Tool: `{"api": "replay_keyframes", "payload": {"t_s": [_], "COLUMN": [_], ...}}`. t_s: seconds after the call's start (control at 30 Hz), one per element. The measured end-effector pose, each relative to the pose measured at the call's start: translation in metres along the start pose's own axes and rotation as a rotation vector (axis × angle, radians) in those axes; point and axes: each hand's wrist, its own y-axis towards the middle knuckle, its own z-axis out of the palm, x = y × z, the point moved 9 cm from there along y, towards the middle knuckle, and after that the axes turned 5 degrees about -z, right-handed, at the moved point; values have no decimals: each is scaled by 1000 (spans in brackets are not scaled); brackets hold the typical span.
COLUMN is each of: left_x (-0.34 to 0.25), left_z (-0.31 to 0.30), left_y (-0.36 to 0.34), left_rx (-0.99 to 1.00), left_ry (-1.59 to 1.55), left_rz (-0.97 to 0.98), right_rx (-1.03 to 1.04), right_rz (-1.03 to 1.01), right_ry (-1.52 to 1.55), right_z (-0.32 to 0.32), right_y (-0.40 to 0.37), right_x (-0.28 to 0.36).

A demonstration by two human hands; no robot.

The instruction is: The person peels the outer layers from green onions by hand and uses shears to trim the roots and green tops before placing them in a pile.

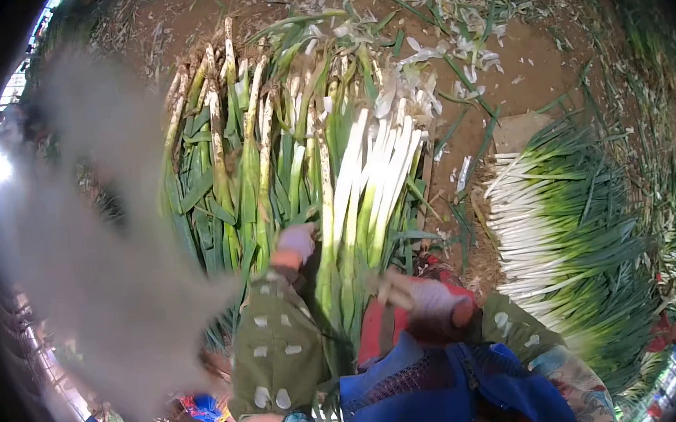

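Note:
Long green onions with soil on their stems (263, 149) lie in a spread pile in front of me. At the pile's near edge is my left hand (299, 238) in a pale glove, among the leaves beside a dirty stalk; its fingers are largely hidden, so I cannot tell what it grips. A bunch of cleaned white green onions (372, 184) lies on the right part of the pile, leaves toward me. My right hand (428, 298), gloved and blurred, hovers by those leaves near my lap, with tan fingers stretched out to the left and nothing visible in them.
On the right lies a large stack of cleaned green onions (549, 233), white ends facing left. Peeled skins and leaf scraps (453, 56) litter the brown soil (531, 73) beyond. A blurred grey shape (117, 254) covers much of the left side.

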Motion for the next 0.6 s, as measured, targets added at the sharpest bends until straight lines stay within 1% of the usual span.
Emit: {"api": "replay_keyframes", "payload": {"t_s": [0.03,0.07,0.1,0.13,0.17,0.2,0.27,0.3,0.33,0.37,0.4,0.43,0.5,0.53,0.57,0.6], "left_x": [0,-18,-17,-33,-77,-76,-49,-15,19,29,33,29,17,11,12,15], "left_z": [-16,-51,-94,-160,-233,-224,-201,-138,-68,-26,4,0,10,6,3,1], "left_y": [16,29,42,30,-53,-67,-98,-91,-76,-71,-67,-62,-53,-49,-48,-48], "left_rx": [-161,-99,-193,-320,-1034,-1037,-954,-792,-637,-413,-184,-179,51,51,58,64], "left_ry": [197,267,271,257,242,239,-204,-310,-413,-436,-458,-457,-268,-273,-251,-225], "left_rz": [49,108,-5,-114,156,153,152,-2,-150,-194,-234,-224,-326,-327,-374,-420], "right_rx": [-1,-43,-128,-170,-176,-162,-150,-234,-343,-531,-764,-687,-499,-403,-306,-265], "right_rz": [249,497,628,626,477,188,-325,184,359,516,636,618,579,549,511,570], "right_ry": [-158,-34,126,199,229,276,412,257,509,811,1062,884,519,343,175,321], "right_z": [-44,-68,-74,-70,-52,-22,3,-41,-54,-67,-79,-83,-89,-89,-88,-83], "right_y": [5,6,4,8,14,19,10,17,17,14,8,15,25,31,37,33], "right_x": [14,2,-14,-18,-22,-33,-57,-67,-63,-57,-47,-39,-23,-15,-5,-3]}}
